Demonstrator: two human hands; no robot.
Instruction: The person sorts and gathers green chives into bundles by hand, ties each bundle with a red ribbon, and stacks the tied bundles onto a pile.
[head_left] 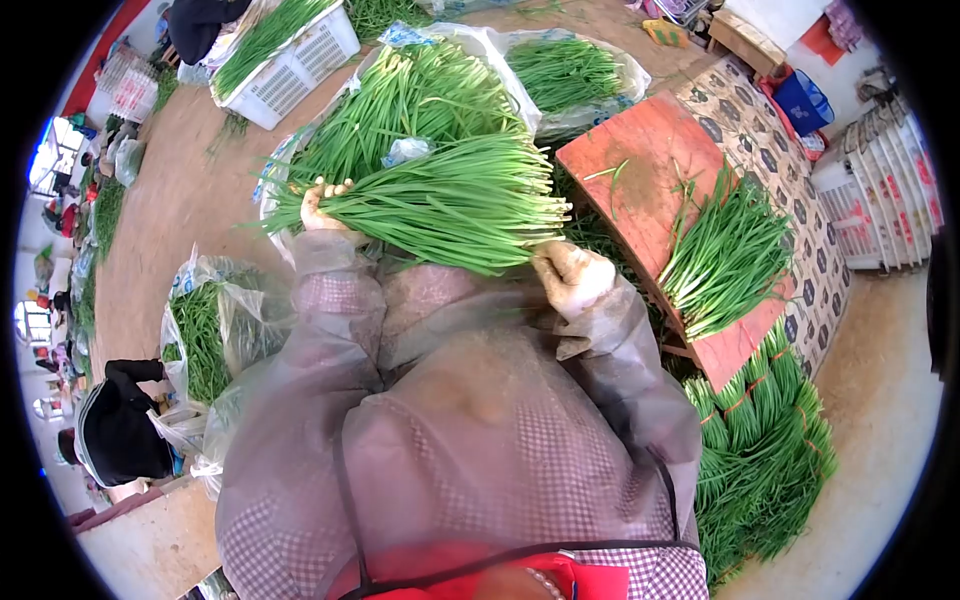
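A large bunch of garlic chives (450,200) lies sideways across my lap, its pale stem ends pointing right. My left hand (325,208) is closed around the leafy end. At the lower corner of the cut ends, my right hand (575,275) has its fingers pinched together beside the stems; what is between them is too small to make out. Just beyond the bunch, a plastic-lined pile of loose chives (420,95) fills a big open bag, with a scrap of clear plastic (407,151) on top.
On my right stands a red board (630,160) bearing a smaller heap of chives (728,255). Tied bundles (770,460) are stacked below it. A white crate (290,85) and another chive bag (565,75) stand ahead. A bag of greens (205,335) and a person in black (125,430) are at left.
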